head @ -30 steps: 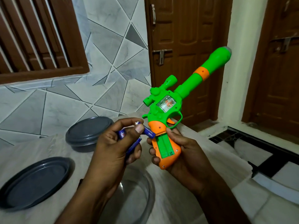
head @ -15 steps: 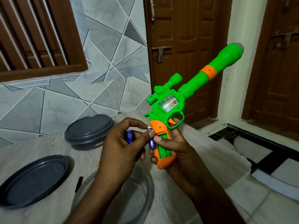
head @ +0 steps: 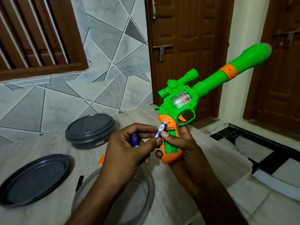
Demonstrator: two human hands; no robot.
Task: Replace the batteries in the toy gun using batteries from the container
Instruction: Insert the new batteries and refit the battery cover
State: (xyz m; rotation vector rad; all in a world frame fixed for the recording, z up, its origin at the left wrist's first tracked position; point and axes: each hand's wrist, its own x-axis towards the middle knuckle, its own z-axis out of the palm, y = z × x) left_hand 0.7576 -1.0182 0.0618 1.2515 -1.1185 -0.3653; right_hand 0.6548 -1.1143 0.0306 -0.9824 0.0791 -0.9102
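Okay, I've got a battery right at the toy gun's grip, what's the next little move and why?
Probably tip the battery pinched by the left hand down into the open green compartment in the orange grip. It sits at the compartment's upper edge, angled and not yet seated, the right hand steadies the toy gun, and a second battery waits in the left hand.
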